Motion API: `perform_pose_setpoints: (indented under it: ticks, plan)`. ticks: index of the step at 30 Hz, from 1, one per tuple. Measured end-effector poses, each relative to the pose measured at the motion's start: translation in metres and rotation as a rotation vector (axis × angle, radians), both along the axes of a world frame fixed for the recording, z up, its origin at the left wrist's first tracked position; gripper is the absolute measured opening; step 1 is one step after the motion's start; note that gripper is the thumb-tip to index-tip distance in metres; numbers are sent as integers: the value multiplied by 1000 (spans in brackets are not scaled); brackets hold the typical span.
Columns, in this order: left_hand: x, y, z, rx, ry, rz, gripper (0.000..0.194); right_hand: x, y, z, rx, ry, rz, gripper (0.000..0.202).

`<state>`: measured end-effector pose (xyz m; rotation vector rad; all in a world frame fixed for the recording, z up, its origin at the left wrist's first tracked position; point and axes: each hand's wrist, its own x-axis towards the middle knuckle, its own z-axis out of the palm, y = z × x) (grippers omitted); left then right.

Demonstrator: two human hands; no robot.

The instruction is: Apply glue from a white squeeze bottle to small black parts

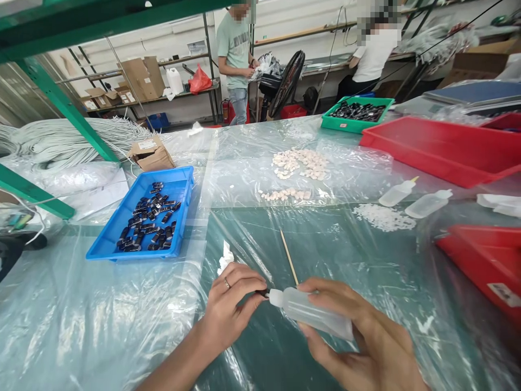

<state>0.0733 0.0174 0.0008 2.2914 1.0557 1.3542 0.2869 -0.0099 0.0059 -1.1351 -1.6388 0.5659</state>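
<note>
My left hand (234, 298) pinches a small dark part (262, 292) between thumb and fingertips. A translucent squeeze bottle (313, 312) lies in the grip of my right hand (354, 326), its white nozzle end pointing left and meeting the dark part. A thin wooden stick (288, 256) extends up and away from behind the bottle, by my right fingers; whether they hold it I cannot tell. Crumpled white tissue (226, 257) sits just beyond my left hand. Farther left, a blue tray (185, 201) holds several black cylindrical parts (148, 227).
Beige pieces (303, 163) and white granules (385, 217) lie on the plastic-covered table (248, 228). Two more bottles (428, 204) rest at right, near red trays (439, 152) and a green tray (345, 124). A green frame (77, 117) crosses the left. Two people are behind.
</note>
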Motion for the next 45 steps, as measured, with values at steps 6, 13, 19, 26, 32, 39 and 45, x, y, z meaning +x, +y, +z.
perform_pose_setpoints:
  ticks: [6, 13, 19, 26, 32, 39, 45]
  plan:
    - [1, 0, -2, -16, 12, -7, 15, 0, 3, 5, 161, -261, -24, 40]
    - [0, 1, -6, -7, -4, 6, 15, -2, 8, 14, 245, -289, -62, 34]
    - [0, 1, -7, -1, -19, 9, 15, 3, 6, 3, 171, -223, -28, 41]
    - [0, 0, -8, -14, -37, 15, 17, 1, 7, 4, 154, -150, 13, 41]
    - [-1, 0, -5, -9, -17, -2, 19, 2, 6, 6, 170, -200, 19, 41]
    - [0, 0, -5, -1, -21, 0, 20, 0, 6, 7, 106, -99, 61, 41]
    - [1, -2, -4, 24, -58, -9, 16, 20, 21, 20, -177, 243, 56, 32]
